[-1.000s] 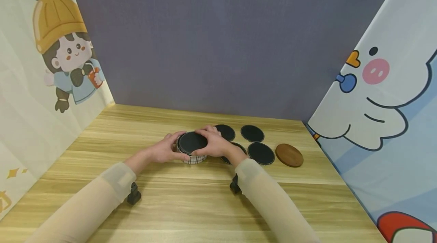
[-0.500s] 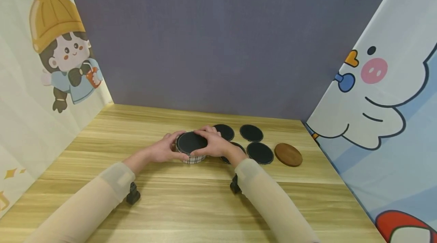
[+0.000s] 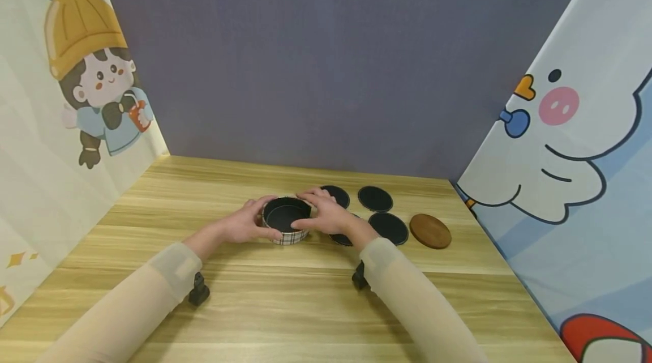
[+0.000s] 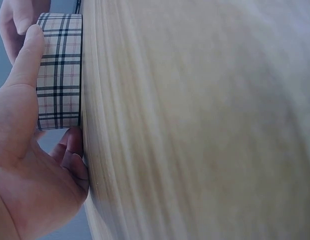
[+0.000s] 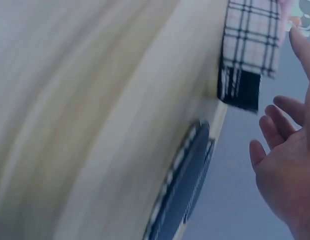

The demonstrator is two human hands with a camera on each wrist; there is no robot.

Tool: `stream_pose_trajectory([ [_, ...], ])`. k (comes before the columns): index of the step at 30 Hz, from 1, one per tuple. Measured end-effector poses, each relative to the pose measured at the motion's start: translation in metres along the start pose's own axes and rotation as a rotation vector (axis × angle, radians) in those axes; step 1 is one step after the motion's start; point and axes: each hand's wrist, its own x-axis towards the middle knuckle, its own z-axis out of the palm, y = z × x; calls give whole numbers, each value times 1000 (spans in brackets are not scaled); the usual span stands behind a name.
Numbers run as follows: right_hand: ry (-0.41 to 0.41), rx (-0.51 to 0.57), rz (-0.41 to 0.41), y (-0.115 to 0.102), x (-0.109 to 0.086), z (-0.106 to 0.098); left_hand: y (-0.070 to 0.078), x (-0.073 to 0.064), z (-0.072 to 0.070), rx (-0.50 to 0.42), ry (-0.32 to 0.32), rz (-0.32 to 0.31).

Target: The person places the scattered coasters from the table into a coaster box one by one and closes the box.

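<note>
A round plaid coaster holder (image 3: 291, 238) with a black inside stands on the table, its top uncovered. A black disc, apparently a coaster (image 3: 284, 217), shows low inside it. My left hand (image 3: 247, 223) grips the holder's left side, thumb at the front; the left wrist view shows the thumb against the plaid wall (image 4: 60, 72). My right hand (image 3: 330, 216) hovers at the holder's right rim with fingers spread. In the right wrist view that hand (image 5: 290, 150) is apart from the holder and holds nothing; a dark notch (image 5: 240, 89) shows in the wall.
Several black round coasters (image 3: 388, 229) lie flat right of the holder, some partly behind my right hand and wrist. A brown wooden disc (image 3: 430, 231) lies farther right. A grey partition (image 3: 316, 68) rises behind the wooden table (image 3: 285, 306), with printed cloth panels on both sides.
The black coaster that was level with the holder's rim now shows lower, inside it. My right hand has loosened and shifted slightly right. My left hand has stayed on the holder.
</note>
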Motion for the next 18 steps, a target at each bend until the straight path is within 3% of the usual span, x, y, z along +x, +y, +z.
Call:
stream_pose_trajectory([
  [9,43,114,-20,23,-38,-25,2,0,0,3,17,10],
  [18,32,100,20,55,-73,-40,3,1,1,18,21,4],
])
